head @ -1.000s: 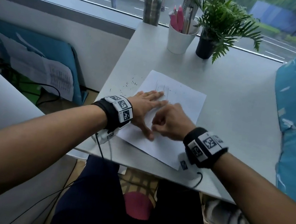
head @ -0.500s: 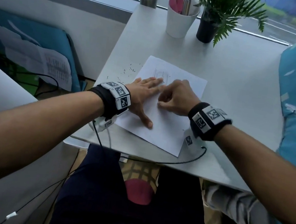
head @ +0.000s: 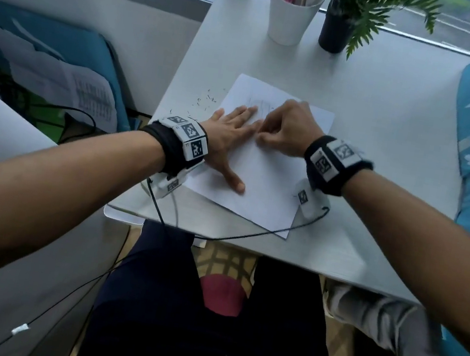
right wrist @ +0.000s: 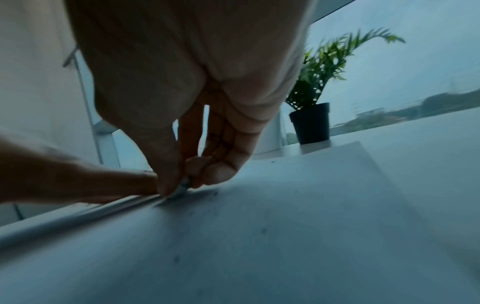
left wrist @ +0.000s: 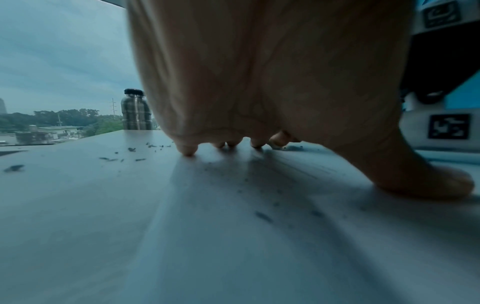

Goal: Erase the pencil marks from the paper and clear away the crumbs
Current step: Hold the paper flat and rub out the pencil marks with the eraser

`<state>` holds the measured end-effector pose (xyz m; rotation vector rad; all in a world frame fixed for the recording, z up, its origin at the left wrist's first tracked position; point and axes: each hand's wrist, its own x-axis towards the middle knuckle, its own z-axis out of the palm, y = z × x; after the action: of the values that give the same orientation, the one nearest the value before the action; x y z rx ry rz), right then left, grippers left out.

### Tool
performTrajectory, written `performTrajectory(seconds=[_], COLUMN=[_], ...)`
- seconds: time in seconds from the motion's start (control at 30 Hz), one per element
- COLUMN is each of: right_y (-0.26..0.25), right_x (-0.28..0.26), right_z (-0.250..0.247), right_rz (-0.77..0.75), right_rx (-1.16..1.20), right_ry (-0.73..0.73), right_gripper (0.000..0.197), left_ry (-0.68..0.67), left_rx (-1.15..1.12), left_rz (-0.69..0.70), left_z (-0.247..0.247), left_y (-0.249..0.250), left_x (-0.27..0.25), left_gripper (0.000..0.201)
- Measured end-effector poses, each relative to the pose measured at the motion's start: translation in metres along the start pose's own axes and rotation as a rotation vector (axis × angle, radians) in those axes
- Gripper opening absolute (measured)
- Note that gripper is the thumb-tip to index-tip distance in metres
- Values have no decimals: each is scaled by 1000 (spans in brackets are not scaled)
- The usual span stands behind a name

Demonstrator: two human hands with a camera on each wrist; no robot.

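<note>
A white paper [head: 263,164] lies slightly askew on a pale table [head: 377,108], its near corner close to the table's front edge. The left hand [head: 230,143] lies flat on the paper's left side, fingers straight and spread, thumb splayed toward the near edge — most likely pinning the sheet so it does not slide or wrinkle under rubbing. The right hand [head: 289,129] sits just right of the left fingertips, on the paper's far half, its fingers curled and pinching a small pale eraser [right wrist: 182,188] whose tip touches the sheet; a tight, low hold like this would give pressure and control. Faint pencil marks [head: 259,104] show on the paper just beyond the two hands, so erasing looks unfinished. Dark crumbs [head: 206,101] are scattered on the table just off the paper's left edge, with finer specks on the sheet under the left palm; none look swept off the table yet. Beyond the paper, by the window, stand a white cup [head: 292,14] of pens, a potted plant [head: 339,25] and a metal bottle [left wrist: 136,112]. No brand or readable writing shows — only black-and-white square marker patterns on both wristbands.
</note>
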<state>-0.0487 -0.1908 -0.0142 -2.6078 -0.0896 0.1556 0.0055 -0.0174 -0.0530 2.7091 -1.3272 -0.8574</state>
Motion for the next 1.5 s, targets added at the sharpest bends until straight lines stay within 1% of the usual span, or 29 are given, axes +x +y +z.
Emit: performTrajectory(seconds=[0.03, 0.07, 0.1, 0.2, 0.23, 0.27, 0.33, 0.4, 0.47, 0.57, 0.6, 0.63, 0.7, 0.73, 0.8, 0.87, 0.9, 0.97, 1.0, 1.03, 1.13, 1.2, 1.27, 1.37, 1.4, 1.43, 1.5], right_y=[2, 2, -3, -16, -15, -11, -1, 3, -6, -17, -16, -11, 2, 8, 17, 12, 7, -2, -3, -2, 18, 23, 16, 0, 0, 3, 16], right_x=[4, 3, -6, -40, -38, -27, -1, 10, -8, -42, -41, -32, -2, 10, 21, 11, 1, -22, -27, -25, 8, 18, 6, -25, -24, -16, 9], right_z=[-2, 2, 8, 24, 22, 18, 7, 5, 16, 30, 27, 22, 8, 1, -4, 2, 8, 18, 19, 15, -2, -6, 4, 19, 17, 12, -1], right_rz=[24, 24, 13, -44, -38, -9, 37, 40, 23, -22, -26, -16, 28, 55, 94, 100, 84, 44, 29, 32, 120, 158, 148, 65, 61, 76, 154], right_rx=[2, 6, 11, 19, 18, 21, 18, 18, 39, 29, 21, 16, 5, -5, -20, -1, 7, 6, 3, -3, 17, 19, 32, 17, 11, 9, 32], right_ry=[37, 41, 3, -187, -195, -151, -13, 52, 12, -166, -185, -147, -7, 40, 82, 71, 38, -82, -120, -112, 49, 113, 93, -67, -90, -67, 53], right_gripper=[10, 10, 8, 5, 4, 5, 10, 10, 6, 3, 4, 4, 9, 12, 14, 11, 9, 6, 6, 8, 13, 12, 10, 8, 9, 11, 15], left_ry=[-1, 0, 1, -11, -12, -12, -8, -3, -10, -28, -28, -30, -27, -23, -19, -21, -23, -26, -31, -33, -34, -31, -33, -35, -35, -36, -39], left_rx=[-9, -10, -3, 13, 14, 12, -9, -17, 0, 18, 21, 23, 10, 0, -4, 6, 11, 22, 22, 23, 18, 15, 10, 6, 8, 9, 2], left_rz=[0, -5, -9, -12, -10, -9, -7, -15, -27, -35, -37, -37, -39, -40, -42, -44, -47, -49, -49, -49, -55, -60, -65, -67, -66, -64, -67], left_z=[-1, -1, -1, 1, 1, 1, -1, -3, -2, -1, -1, 0, -2, -3, -4, -4, -4, -3, -2, -1, -3, -4, -4, -2, -2, -2, -4], left_y=[0, -1, -2, -3, -2, -2, -1, -1, -1, -1, 0, 1, 2, 3, 5, 4, 4, 3, 2, 2, 3, 4, 3, 2, 2, 3, 4], left_x=[0, 1, 2, 3, 3, 3, 2, 0, 2, 3, 4, 4, 2, 0, -1, 0, 1, 2, 2, 3, 2, 1, 2, 3, 4, 4, 3], left_gripper=[153, 154, 154, 155, 155, 155, 154, 154, 156, 159, 160, 160, 159, 158, 158, 158, 158, 159, 159, 159, 158, 158, 159, 160, 159, 159, 158])
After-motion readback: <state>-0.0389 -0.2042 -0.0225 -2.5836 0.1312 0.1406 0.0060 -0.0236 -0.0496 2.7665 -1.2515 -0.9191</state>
